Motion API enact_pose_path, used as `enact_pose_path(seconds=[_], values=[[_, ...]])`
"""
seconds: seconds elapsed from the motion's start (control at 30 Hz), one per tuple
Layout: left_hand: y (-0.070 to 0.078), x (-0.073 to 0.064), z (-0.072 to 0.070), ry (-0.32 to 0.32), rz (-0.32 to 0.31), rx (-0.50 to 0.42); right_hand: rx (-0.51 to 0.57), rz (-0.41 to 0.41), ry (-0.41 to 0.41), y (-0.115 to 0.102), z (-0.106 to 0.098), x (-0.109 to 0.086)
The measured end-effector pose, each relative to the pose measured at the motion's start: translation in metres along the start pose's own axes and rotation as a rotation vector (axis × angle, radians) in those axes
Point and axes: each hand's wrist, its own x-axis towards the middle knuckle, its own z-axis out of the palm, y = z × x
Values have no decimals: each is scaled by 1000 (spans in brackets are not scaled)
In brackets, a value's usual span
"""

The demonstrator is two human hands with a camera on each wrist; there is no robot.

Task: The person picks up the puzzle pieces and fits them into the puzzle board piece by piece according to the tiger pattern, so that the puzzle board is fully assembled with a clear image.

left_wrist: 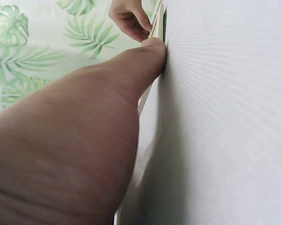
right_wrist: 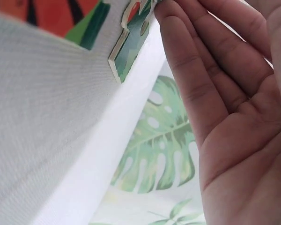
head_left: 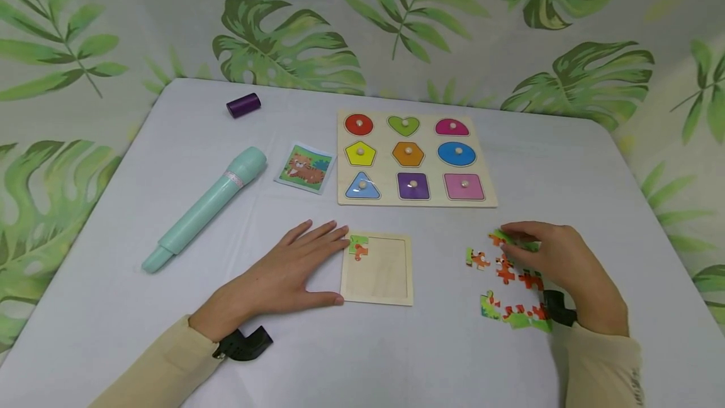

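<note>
From my head, the square pale-wood puzzle tray [head_left: 376,279] lies left of my right hand [head_left: 557,254], across a stretch of tabletop [head_left: 430,364]. My left hand [head_left: 289,269] is much nearer: its fingers spread wide, fingertips and thumb touching the tray's left edge. One green-and-orange jigsaw piece [head_left: 358,247] sits in the tray's far left corner. My right hand is narrow, thumb and fingertips pinching a loose orange-and-green jigsaw piece [head_left: 498,238] at the far end of the scattered pieces [head_left: 505,269].

From my left wrist, my thumb meets the tray's edge, with my right hand beyond it.

From my right wrist, my fingers reach the pieces; whether the pinched one is lifted, I cannot tell.
</note>
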Motion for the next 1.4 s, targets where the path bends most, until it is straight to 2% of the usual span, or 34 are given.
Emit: enact_pose_path(seconds=[0.17, 0.43, 0.67, 0.9, 1.27, 1.4], values=[[0, 0, 0, 1, 1, 6, -7, -48, 33, 2, 0, 0], [0, 0, -2, 12, 5, 2, 18, 38, -55, 4, -3, -2], [-1, 0, -1, 14, 4, 4, -35, -54, 15, 4, -3, -1], [-1, 0, -1, 11, 4, 2, 3, -49, 40, 0, 0, -1], [-1, 0, -2, -5, -1, -6, 31, -92, 69, -12, 7, 2], [-1, -1, -1, -6, -1, -4, 44, -151, 104, -14, 10, 5]])
